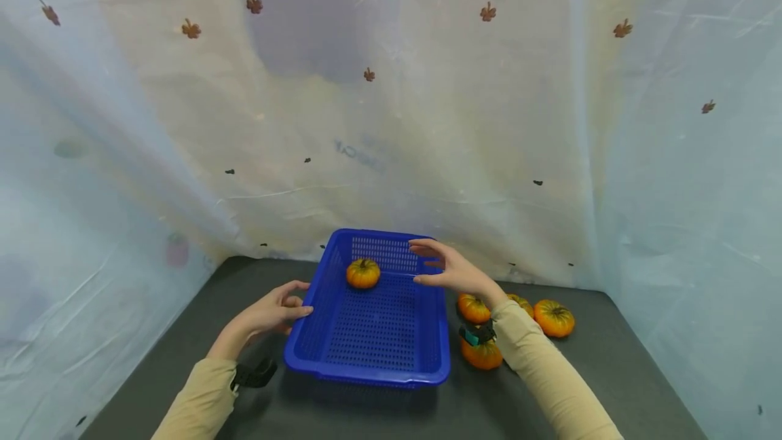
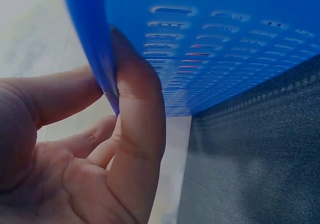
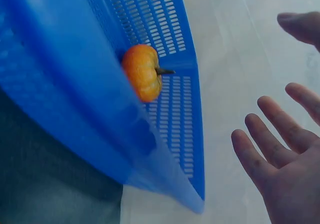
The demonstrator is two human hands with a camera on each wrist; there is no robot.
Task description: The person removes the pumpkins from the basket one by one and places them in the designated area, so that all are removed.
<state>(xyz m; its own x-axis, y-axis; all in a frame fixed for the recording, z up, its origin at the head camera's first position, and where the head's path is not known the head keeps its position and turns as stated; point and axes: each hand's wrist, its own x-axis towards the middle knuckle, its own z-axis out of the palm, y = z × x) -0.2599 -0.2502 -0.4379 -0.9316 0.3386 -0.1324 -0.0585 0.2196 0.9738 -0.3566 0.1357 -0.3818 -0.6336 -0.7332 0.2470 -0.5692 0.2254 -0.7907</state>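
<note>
A blue perforated plastic basket (image 1: 373, 373) stands in the middle of the head view, with one small orange pumpkin (image 1: 363, 273) inside near its back left corner. My left hand (image 1: 269, 314) pinches the basket's left rim. In the left wrist view, the thumb and a finger (image 2: 137, 119) hold that rim from either side. Over the basket's right edge hovers my right hand (image 1: 449, 270), its fingers spread and nothing in its grasp. The right wrist view shows the same pumpkin (image 3: 142, 72) with a dark stem, apart from the right hand's fingers (image 3: 280, 134).
Several more pumpkins (image 1: 554, 318) lie on the dark table (image 1: 611, 372) right of the basket, some partly hidden by the right forearm. A pale plastic sheet (image 1: 397, 121) with leaf prints hangs behind and at both sides. Each wrist wears a dark strap (image 1: 253, 375).
</note>
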